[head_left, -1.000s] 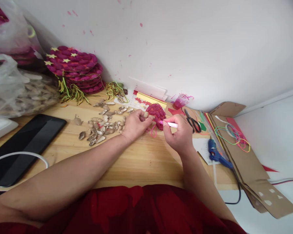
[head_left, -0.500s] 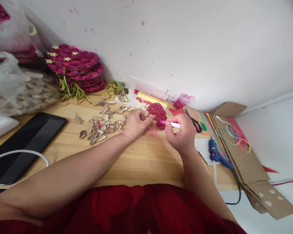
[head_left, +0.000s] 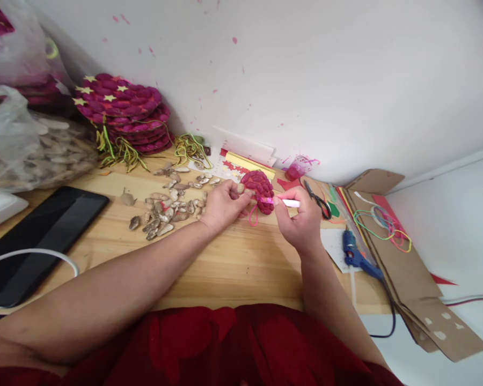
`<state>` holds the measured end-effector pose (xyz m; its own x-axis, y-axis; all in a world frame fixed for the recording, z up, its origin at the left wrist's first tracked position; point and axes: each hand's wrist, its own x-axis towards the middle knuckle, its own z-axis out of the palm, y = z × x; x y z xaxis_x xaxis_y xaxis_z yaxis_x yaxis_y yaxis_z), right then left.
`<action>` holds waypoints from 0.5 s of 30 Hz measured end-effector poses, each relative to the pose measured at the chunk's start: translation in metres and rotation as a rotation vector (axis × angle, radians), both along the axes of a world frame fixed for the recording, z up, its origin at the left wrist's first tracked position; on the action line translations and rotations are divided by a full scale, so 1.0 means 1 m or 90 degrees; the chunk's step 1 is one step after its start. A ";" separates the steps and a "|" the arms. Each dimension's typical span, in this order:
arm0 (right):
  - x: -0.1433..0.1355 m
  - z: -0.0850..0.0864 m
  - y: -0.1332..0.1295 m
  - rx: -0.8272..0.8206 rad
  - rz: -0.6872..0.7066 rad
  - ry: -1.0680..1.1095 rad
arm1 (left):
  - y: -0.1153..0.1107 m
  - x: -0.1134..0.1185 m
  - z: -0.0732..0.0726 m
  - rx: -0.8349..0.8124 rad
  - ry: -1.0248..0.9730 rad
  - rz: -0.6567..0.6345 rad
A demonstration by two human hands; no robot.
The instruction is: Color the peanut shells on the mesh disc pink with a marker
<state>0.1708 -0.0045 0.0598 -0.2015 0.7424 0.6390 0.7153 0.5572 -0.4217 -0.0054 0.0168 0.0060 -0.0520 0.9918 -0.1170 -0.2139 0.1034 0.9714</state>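
My left hand pinches the left edge of a small round piece covered in magenta-dyed shells. A pink cord loop hangs from the piece's near side. In my right hand is a white-bodied marker, gripped like a pen. Its bright pink end points left and meets the shells, or comes very close; the exact contact is too small to tell. Left of my left hand lie loose, undyed peanut shell halves.
A stack of magenta shell discs stands beside a plastic bag of shells. A tablet lies at left. Right of my hands are scissors, a blue glue gun and cardboard. Behind stands a pink-stained cup.
The marker's pink end has shifted slightly across the shell piece, with its body now closer to level. My left hand keeps its hold. The whole view has drifted very slightly.
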 end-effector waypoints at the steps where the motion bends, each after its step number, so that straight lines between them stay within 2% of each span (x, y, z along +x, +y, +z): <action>1: 0.001 0.000 0.000 -0.019 0.001 0.009 | 0.000 0.000 0.000 -0.001 -0.001 0.000; 8: 0.012 -0.003 0.005 -0.063 -0.015 0.043 | 0.001 -0.001 -0.001 -0.023 -0.022 -0.001; 15: 0.014 -0.005 0.008 -0.079 0.016 0.036 | 0.002 -0.001 -0.001 -0.021 -0.023 -0.004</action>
